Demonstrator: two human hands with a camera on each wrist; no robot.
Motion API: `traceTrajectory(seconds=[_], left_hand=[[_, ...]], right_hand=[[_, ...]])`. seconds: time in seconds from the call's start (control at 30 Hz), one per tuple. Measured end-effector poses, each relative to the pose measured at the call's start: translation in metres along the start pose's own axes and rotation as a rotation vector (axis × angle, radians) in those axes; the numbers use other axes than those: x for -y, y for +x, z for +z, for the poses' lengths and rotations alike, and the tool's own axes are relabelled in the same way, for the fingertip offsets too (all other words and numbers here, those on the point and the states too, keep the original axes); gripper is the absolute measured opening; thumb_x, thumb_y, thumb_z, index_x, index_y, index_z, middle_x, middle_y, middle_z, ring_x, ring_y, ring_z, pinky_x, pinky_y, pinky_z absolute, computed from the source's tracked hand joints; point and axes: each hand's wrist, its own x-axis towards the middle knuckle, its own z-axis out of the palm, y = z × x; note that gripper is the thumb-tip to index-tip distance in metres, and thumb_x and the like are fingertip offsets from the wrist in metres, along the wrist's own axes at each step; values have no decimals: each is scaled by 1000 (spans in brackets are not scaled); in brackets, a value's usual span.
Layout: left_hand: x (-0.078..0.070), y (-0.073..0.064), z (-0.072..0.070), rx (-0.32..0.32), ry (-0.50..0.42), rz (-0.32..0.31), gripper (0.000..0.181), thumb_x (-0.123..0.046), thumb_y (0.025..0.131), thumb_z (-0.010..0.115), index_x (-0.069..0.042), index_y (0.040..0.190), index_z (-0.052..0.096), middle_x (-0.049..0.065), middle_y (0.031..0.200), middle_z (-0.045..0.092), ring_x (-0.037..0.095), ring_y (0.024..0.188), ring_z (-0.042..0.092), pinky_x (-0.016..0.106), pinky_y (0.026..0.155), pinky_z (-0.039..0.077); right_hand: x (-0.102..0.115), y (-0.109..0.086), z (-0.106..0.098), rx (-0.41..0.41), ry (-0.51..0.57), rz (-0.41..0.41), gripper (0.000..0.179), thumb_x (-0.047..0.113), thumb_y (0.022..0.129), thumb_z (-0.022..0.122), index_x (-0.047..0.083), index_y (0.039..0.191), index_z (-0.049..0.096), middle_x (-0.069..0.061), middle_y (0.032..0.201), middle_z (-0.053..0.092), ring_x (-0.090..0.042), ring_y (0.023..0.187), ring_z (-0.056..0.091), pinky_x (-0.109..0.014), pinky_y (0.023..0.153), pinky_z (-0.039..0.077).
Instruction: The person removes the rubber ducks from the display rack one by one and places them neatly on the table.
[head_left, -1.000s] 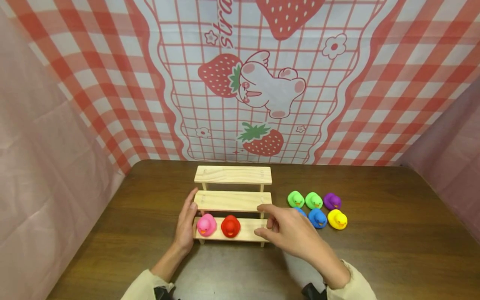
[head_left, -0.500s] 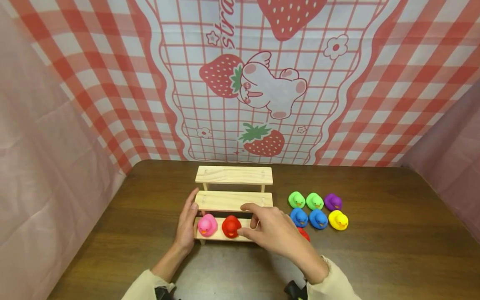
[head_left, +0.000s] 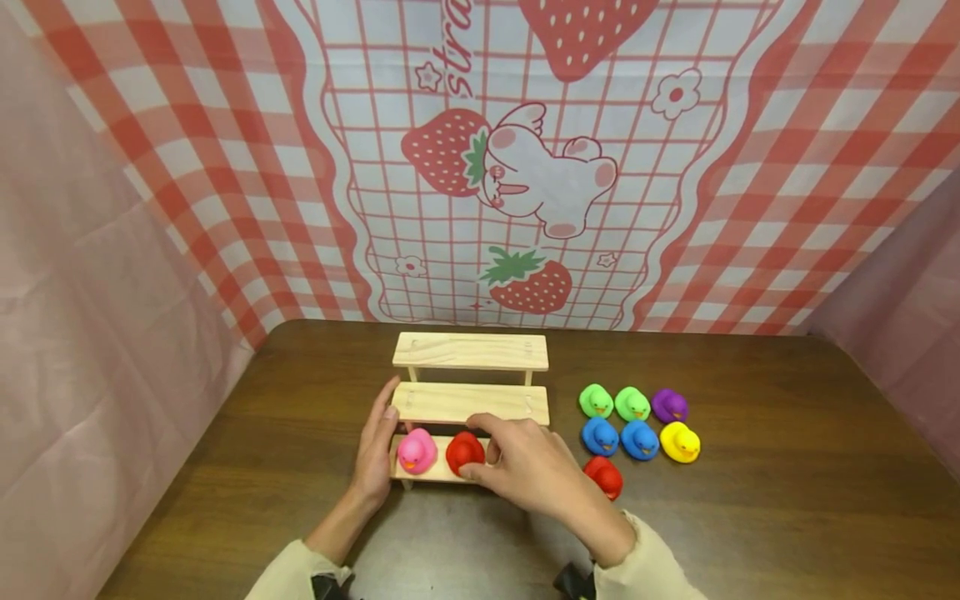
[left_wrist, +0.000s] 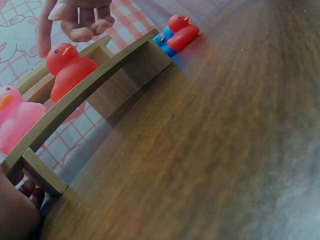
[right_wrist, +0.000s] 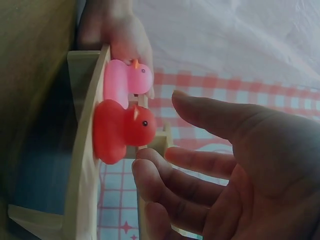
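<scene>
A three-tier wooden stand [head_left: 471, 403] sits on the table, with a pink rubber duck [head_left: 417, 451] and a red rubber duck [head_left: 465, 453] side by side on its lowest tier. My left hand [head_left: 372, 454] holds the stand's left end. In the left wrist view, its curled fingertips [left_wrist: 31, 192] show under the lowest tier beside a leg. My right hand [head_left: 528, 467] is at the red duck, thumb in front and index finger behind. The right wrist view shows a gap between this hand [right_wrist: 215, 165] and the red duck [right_wrist: 122, 131], the fingers spread and loosely bent.
Right of the stand are two green ducks [head_left: 596, 402], a purple duck [head_left: 670, 406], two blue ducks [head_left: 600, 437], a yellow duck [head_left: 680, 442] and another red duck [head_left: 603, 477]. A strawberry-print checked cloth [head_left: 525, 167] hangs behind the table.
My right hand has moved left along the lowest tier to the red duck there, uncovering the other red duck on the table. My left hand stays at the stand's end.
</scene>
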Motion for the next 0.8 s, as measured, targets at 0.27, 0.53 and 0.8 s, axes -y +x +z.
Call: traceTrajectory(seconds=[0.27, 0.53, 0.8], left_hand=[[1, 0, 0, -3, 12, 6, 51, -21, 109, 32, -4, 156, 28, -9, 99, 54, 9, 91, 51, 21, 89, 41], [1, 1, 0, 0, 6, 7, 52, -21, 109, 32, -2, 157, 27, -10, 102, 55, 7, 92, 51, 20, 91, 40], [0, 0, -1, -4, 18, 0, 51, -22, 109, 32, -5, 157, 28, -11, 106, 56, 7, 94, 52, 20, 93, 40]], right_hand=[[-1, 2, 6, 57, -10, 28, 50, 42, 83, 79, 20, 126, 66, 15, 66, 56, 1, 58, 49, -25, 52, 40], [-3, 2, 12, 53, -18, 28, 45, 41, 81, 81, 23, 119, 66, 11, 65, 55, -2, 59, 48, -28, 52, 39], [-2, 3, 18, 53, -32, 16, 41, 43, 80, 80, 25, 115, 66, 12, 64, 52, -5, 60, 48, -30, 53, 40]])
